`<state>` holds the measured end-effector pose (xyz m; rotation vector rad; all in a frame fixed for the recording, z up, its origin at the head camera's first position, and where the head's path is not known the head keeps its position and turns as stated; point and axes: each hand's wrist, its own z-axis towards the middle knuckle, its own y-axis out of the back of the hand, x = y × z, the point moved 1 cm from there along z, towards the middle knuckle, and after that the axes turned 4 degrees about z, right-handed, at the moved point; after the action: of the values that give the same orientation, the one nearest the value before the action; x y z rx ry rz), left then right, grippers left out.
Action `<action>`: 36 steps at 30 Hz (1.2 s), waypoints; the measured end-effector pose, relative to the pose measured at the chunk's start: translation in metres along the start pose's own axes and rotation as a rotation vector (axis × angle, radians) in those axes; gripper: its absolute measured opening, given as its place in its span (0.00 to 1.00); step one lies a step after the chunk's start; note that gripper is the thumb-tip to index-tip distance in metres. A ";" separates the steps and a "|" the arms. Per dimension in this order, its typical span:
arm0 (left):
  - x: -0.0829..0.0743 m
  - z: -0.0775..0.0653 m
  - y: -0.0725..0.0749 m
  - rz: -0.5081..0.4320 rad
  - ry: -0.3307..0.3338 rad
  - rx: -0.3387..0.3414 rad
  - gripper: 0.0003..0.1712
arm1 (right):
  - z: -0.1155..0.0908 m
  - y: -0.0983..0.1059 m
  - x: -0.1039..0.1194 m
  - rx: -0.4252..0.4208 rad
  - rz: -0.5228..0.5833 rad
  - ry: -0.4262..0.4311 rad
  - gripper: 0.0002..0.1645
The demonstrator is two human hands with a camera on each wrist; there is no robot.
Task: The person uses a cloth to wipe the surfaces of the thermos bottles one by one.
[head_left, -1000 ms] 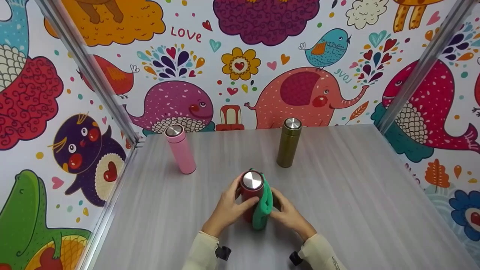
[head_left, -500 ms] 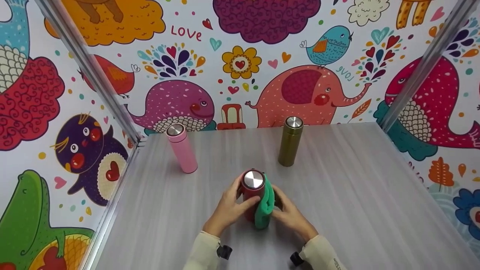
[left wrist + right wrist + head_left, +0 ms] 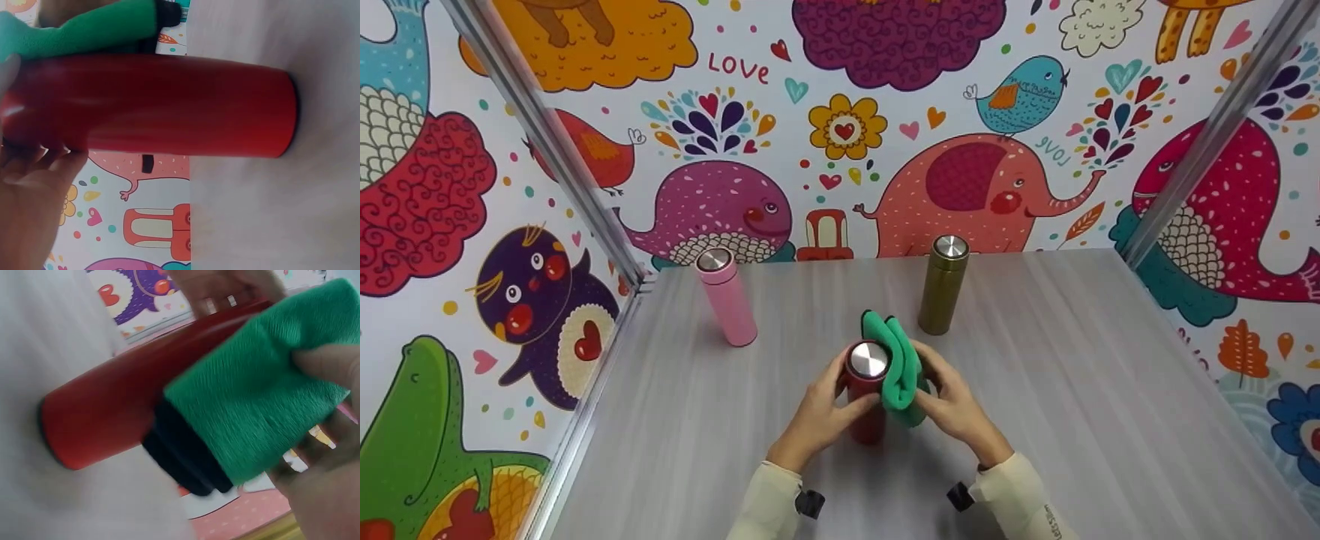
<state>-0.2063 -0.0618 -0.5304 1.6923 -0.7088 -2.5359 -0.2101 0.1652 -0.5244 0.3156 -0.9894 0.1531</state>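
Note:
A red thermos bottle (image 3: 865, 429) with a silver lid stands upright on the table. My left hand (image 3: 816, 414) grips its upper part, the thumb across the front; curled fingers (image 3: 59, 169) show below the bottle in the left wrist view. A folded green cloth (image 3: 901, 371) with dark edging lies against the bottle's right side. My right hand (image 3: 960, 401) holds this cloth, its thumb (image 3: 332, 365) pressing the near face and the fingers behind. In the right wrist view the cloth covers part of the bottle's upper body, while the red lower end shows bare.
A pink thermos bottle (image 3: 729, 304) stands at the back left of the grey table (image 3: 675, 450). Further right at the back is an olive-green thermos bottle (image 3: 943, 289). Cartoon-printed walls (image 3: 840, 67) with metal corner posts (image 3: 1207, 135) enclose the table's back and sides.
My right hand has moved the green cloth up along the red bottle and slightly right, baring its lower part. The left hand keeps its grip and the bottle stays in place.

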 end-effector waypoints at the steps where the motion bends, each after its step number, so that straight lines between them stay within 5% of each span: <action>1: 0.000 0.000 0.000 0.003 -0.002 0.000 0.47 | 0.001 0.001 0.004 -0.009 -0.033 0.010 0.38; 11: 0.000 -0.001 -0.001 0.016 -0.010 -0.007 0.47 | 0.011 0.010 0.040 0.010 -0.644 0.304 0.42; 16: 0.000 -0.002 -0.001 0.007 -0.005 -0.002 0.47 | 0.011 0.009 0.057 0.052 -0.863 0.373 0.45; 24: 0.001 -0.002 0.001 0.011 -0.047 0.012 0.43 | 0.008 -0.002 0.081 0.098 -1.060 0.504 0.37; 31: 0.004 0.000 0.000 -0.017 -0.132 0.007 0.42 | 0.009 -0.018 0.090 0.137 -1.080 0.588 0.34; 36: 0.005 0.000 0.001 0.050 -0.163 -0.021 0.34 | 0.017 -0.026 0.093 0.217 -1.120 0.588 0.36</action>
<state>-0.2083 -0.0639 -0.5348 1.4554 -0.7196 -2.6589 -0.1662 0.1336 -0.4428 0.9180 -0.1157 -0.6421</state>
